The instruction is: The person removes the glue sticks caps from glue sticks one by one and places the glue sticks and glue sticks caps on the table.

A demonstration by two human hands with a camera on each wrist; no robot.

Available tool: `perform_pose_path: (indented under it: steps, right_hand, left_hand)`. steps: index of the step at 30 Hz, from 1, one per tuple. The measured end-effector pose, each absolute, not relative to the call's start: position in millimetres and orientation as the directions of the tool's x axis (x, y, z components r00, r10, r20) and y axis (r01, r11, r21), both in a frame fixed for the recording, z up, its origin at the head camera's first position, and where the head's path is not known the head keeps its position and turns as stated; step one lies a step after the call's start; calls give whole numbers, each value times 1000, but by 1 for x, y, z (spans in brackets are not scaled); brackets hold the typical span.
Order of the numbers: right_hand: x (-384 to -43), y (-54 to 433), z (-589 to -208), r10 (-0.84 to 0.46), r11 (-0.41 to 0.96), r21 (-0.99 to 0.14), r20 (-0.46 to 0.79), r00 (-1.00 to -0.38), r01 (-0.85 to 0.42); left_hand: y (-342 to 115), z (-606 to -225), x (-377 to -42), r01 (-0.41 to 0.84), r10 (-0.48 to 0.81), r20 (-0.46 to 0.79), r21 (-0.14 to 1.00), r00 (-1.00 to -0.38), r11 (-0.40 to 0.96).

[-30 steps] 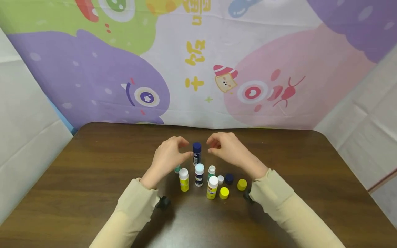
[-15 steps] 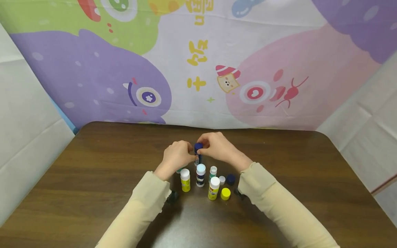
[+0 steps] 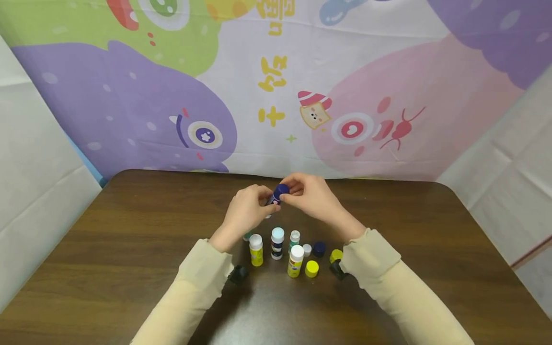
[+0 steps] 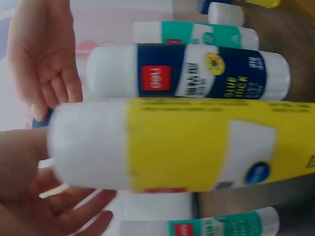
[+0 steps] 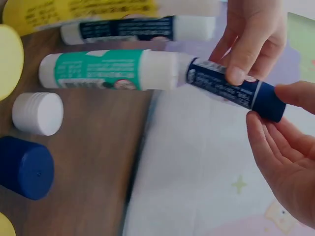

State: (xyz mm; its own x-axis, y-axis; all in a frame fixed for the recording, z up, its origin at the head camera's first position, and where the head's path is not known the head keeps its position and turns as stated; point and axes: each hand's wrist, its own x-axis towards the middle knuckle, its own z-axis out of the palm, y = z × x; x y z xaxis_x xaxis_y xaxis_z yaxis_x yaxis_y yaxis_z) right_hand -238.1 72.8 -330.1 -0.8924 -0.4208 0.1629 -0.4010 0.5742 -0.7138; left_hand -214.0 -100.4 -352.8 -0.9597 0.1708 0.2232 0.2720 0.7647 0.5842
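Observation:
Between both hands a dark blue glue stick [image 5: 211,81] is held tilted above the back part of the table. My left hand [image 3: 243,211] grips its body with thumb and fingers. Thumb and fingers of my right hand [image 3: 316,200] pinch its blue cap [image 5: 268,102], which sits on the stick's end. Nearer me stand uncapped glue sticks: a yellow one [image 3: 256,251], a dark blue one [image 3: 277,245], a green one [image 3: 294,239] and another yellow one [image 3: 295,262]. Another green stick [image 4: 231,223] is mostly hidden behind my left hand in the head view.
Loose caps lie right of the standing sticks: a white cap [image 3: 307,249], a dark blue cap [image 3: 318,248], a yellow cap [image 3: 312,269] and another yellow cap [image 3: 336,256] partly behind my right wrist. A printed cloth [image 3: 267,143] hangs at the table's back edge.
The capped blue glue stick stood upright on the table between my hands. Both hands have closed in on it, and it is now lifted and tilted, cap end to the right.

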Motion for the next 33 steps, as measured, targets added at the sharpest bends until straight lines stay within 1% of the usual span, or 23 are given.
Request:
perform_pose_path:
  steps: [3,6,9,11,14,19,22,25,28,30,33]
  right_hand:
    - [-230,80,-324,-362,500,-789,185,-914,-357]
    - [-221,87,-320,-326,392,-867,181,-928,-307]
    - [-213,93,-319,-327,285,-921,169,-930,-267]
    - [-207,95,-319,-338,229,-939,172,-925,-258]
    - [-196,98,-320,-358,168,-952,183,-915,-256]
    - [-176,100,-319,-361,55,-975,182,-915,-215]
    - [-166,100,-317,-334,11,-979,186,-924,-201]
    - [-159,100,-315,-311,6,-976,206,-928,-219]
    - [-153,102,-315,-301,21,-969,229,-926,-247]
    - [-150,104,-315,-295,35,-965,237,-926,-259]
    - [-147,105,-315,-293,46,-963,243,-925,-267]
  left_hand:
    - [-99,-348,-208,334,154,326,622,-933,708]
    - [-95,-344,-200,405,142,435,604,-889,686]
    - [-90,-341,-190,465,150,535,524,-831,714]
    - [-88,-338,-184,501,163,602,451,-782,739]
    - [-85,-335,-174,550,201,703,313,-683,774]
    - [-77,-329,-159,582,278,843,51,-461,812]
    - [-73,-327,-151,574,302,888,-53,-348,817]
    - [-71,-327,-145,563,315,907,-112,-279,819]
    - [-69,-329,-141,572,317,922,-140,-222,808]
    - [-69,-331,-139,590,311,930,-141,-195,795]
    - [-68,-332,-138,616,303,936,-134,-177,776]
